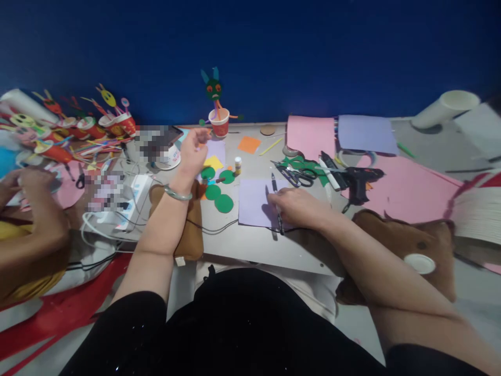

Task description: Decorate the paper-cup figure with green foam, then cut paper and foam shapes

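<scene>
My right hand is closed around a black-and-clear pen. The pen stands tilted over a light purple sheet of paper at the table's near side. My left hand, with a bangle on its wrist, is raised beside the propped phone. Its fingers are loosely bent, the thumb is apart from them, and nothing shows between them. Several green paper circles lie between my hands, along with a yellow paper piece and a small white-capped bottle.
A green-headed paper figure stands in a red cup at the back. Scissors and a black glue gun lie to the right, near pink paper. On the left are a power strip, cables and another person's hands.
</scene>
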Action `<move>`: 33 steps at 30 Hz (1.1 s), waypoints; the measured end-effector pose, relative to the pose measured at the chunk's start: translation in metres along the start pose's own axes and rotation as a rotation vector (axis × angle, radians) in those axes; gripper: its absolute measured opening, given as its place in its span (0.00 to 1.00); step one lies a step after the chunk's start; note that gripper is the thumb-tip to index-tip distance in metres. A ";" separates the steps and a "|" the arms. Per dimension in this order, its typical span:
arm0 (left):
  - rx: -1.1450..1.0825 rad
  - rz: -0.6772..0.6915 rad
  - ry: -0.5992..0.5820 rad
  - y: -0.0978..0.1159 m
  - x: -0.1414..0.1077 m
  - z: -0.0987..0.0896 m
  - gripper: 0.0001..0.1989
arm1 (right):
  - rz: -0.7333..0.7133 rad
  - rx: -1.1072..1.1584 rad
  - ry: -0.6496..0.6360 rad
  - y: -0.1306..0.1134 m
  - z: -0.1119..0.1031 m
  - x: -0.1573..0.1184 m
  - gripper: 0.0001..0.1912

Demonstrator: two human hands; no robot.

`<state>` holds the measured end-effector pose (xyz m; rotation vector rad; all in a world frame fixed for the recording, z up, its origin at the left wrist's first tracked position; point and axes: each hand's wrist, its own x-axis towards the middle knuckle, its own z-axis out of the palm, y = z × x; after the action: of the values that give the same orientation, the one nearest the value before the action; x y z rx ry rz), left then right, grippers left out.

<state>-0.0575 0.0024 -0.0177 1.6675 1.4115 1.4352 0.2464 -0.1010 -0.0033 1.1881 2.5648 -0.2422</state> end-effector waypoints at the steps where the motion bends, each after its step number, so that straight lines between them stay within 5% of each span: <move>1: 0.037 0.010 0.019 0.005 0.002 -0.015 0.14 | -0.002 -0.001 0.000 0.000 -0.001 0.000 0.12; 5: 0.409 -0.066 -0.203 0.018 -0.019 -0.056 0.12 | -0.018 -0.021 -0.012 0.001 -0.001 0.000 0.11; 8: 0.718 -0.103 -0.394 0.010 -0.053 -0.061 0.21 | -0.025 -0.045 0.000 0.001 0.001 0.001 0.11; 11: 0.825 -0.128 -0.426 -0.005 -0.075 -0.060 0.21 | -0.017 -0.062 -0.003 0.000 0.002 0.002 0.12; 16: 0.440 -0.286 -0.397 -0.014 -0.070 -0.082 0.20 | -0.004 -0.068 -0.010 -0.001 0.002 0.002 0.14; 22: -0.114 -0.293 -0.193 -0.014 -0.067 -0.125 0.22 | -0.023 -0.078 0.015 0.002 0.006 0.004 0.14; 26: -0.089 -0.282 -0.252 -0.016 -0.068 -0.123 0.21 | -0.031 -0.069 0.031 0.000 0.006 0.004 0.13; 33: 0.444 -0.285 -0.638 -0.009 -0.051 -0.090 0.23 | -0.028 -0.078 0.025 0.001 0.009 0.005 0.09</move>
<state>-0.1389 -0.0623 -0.0171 1.8534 1.5504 0.3793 0.2457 -0.0995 -0.0136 1.1343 2.5882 -0.1328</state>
